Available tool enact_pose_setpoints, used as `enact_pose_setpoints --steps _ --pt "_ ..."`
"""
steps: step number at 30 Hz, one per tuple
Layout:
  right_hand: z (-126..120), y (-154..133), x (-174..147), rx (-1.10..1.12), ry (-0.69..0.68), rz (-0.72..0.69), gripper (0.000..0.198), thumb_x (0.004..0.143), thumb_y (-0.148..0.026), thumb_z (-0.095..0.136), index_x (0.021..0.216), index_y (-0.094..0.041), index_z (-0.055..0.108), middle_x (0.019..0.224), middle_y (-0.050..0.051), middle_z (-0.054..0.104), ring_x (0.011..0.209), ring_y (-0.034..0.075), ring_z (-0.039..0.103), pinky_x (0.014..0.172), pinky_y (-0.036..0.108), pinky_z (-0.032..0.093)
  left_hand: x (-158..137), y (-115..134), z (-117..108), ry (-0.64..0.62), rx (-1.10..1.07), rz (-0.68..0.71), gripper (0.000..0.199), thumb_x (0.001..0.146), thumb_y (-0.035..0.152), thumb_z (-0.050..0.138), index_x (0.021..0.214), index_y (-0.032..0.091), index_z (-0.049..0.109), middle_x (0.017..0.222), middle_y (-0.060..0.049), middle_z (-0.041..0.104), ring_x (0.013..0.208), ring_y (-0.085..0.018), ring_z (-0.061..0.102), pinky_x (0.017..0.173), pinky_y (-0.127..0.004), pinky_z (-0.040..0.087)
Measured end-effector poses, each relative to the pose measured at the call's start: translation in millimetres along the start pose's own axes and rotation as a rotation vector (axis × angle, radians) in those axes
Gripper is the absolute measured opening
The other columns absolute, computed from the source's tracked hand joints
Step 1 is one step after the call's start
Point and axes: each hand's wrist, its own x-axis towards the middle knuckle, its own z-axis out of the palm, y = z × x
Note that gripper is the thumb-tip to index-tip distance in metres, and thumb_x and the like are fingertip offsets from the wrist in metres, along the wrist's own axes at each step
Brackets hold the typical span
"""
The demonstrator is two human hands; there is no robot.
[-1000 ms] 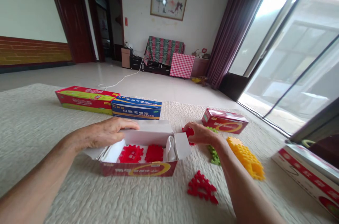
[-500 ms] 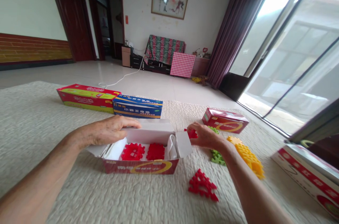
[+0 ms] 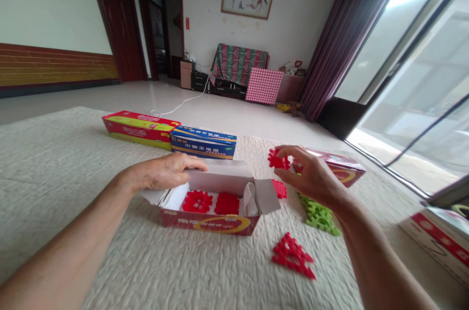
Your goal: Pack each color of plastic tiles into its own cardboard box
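An opened dark red cardboard box (image 3: 220,224) lies on the quilted cover in front of me. Inside it, two flat red plastic interlocking pieces (image 3: 197,201) rest on white lining. My left hand (image 3: 166,172) grips the box at its back left, fingers over the raised flap. Off the box's right side, my right hand (image 3: 306,171) pinches a red notched piece (image 3: 275,158) between thumb and fingers, above the cover. Below it lies another red piece (image 3: 280,189), partly hidden by the box flap. A red triangular piece (image 3: 292,255) sits nearer me.
Green pieces (image 3: 319,215) lie under my right wrist. Behind that hand stands a closed dark red box (image 3: 344,166). A blue box (image 3: 203,144) and a red-and-yellow box (image 3: 141,129) stand at back left. A white-and-red carton (image 3: 439,237) sits at far right.
My right hand has lifted up and away with a red piece in its fingers. My left hand stays at the box. The view has swung slightly, and the yellow pieces are now hidden.
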Motion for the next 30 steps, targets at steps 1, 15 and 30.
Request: enact_pose_setpoints --steps 1,15,30 --pt "1.1 -11.3 1.0 0.045 0.000 -0.042 0.022 0.077 -0.027 0.063 0.098 -0.022 0.062 0.115 0.006 0.064 0.099 0.021 0.061 0.085 0.038 0.049 -0.1 1.1 -0.5 0.001 0.004 -0.004 0.061 0.070 0.006 0.042 0.124 0.027 0.058 0.132 0.003 0.058 0.122 -0.017 0.052 0.106 -0.029 0.036" --pt "43.0 -72.3 1.2 0.174 -0.316 -0.070 0.022 0.072 -0.023 0.067 0.093 -0.022 0.061 0.121 0.008 0.059 0.105 0.023 0.058 0.091 0.039 0.047 0.5 2.5 0.1 0.001 -0.023 0.005 0.061 0.068 0.005 0.042 0.122 0.025 0.060 0.128 0.002 0.061 0.118 -0.018 0.054 0.100 -0.028 0.040" --pt "7.1 28.4 -9.7 -0.188 -0.477 0.236 0.036 0.068 -0.014 0.057 0.104 -0.019 0.060 0.114 0.010 0.063 0.101 0.024 0.061 0.088 0.036 0.046 0.7 2.7 -0.6 -0.019 -0.026 0.018 0.061 0.069 0.007 0.041 0.123 0.028 0.059 0.129 0.003 0.060 0.118 -0.019 0.054 0.101 -0.029 0.039"
